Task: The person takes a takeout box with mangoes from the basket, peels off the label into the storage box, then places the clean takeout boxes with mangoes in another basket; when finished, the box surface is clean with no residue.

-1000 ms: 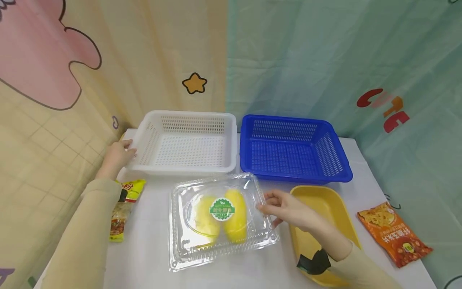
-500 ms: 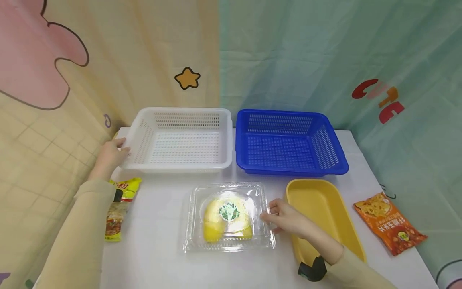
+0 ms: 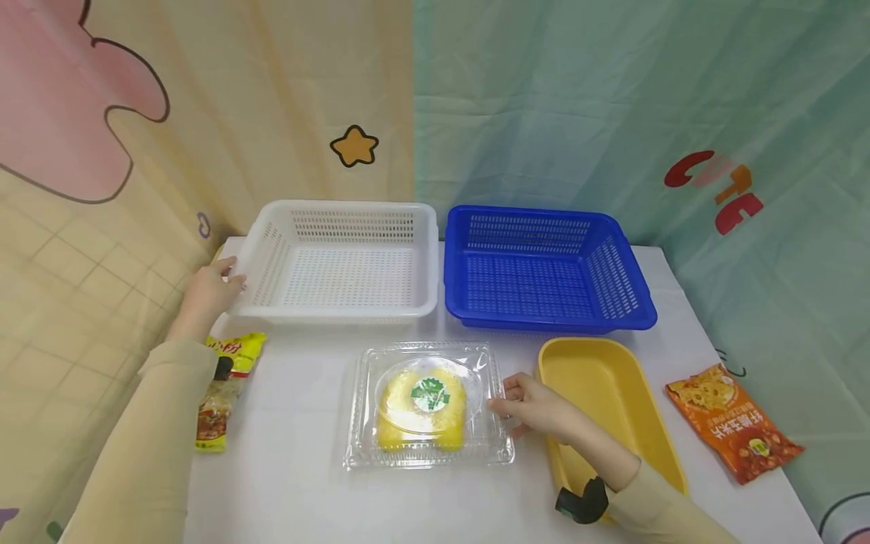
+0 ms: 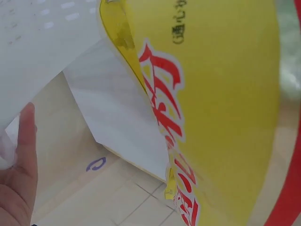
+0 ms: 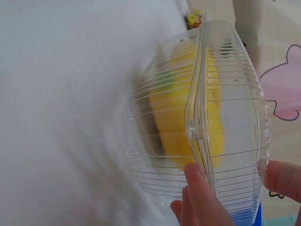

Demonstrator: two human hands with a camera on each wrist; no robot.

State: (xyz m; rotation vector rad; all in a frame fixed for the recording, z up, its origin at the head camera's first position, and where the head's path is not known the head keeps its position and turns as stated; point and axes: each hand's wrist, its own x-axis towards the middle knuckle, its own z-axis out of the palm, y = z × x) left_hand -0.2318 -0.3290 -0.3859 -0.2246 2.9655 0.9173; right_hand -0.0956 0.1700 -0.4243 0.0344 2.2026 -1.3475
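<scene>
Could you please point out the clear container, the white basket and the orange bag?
Clear container [image 3: 477, 400], head view: lid, right of label.
White basket [image 3: 347, 279], head view: bare floor.
Orange bag [image 3: 734, 424], head view: printed front.

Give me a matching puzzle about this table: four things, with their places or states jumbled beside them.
1. Clear container
2. White basket
3. Blue basket
4. Orange packet

A. Directly behind the yellow tray
B. Touched by the left hand
C. Lying to the right of the yellow tray
D. Held by the right hand

Pairs: 1-D, 2-B, 3-A, 4-C
</scene>
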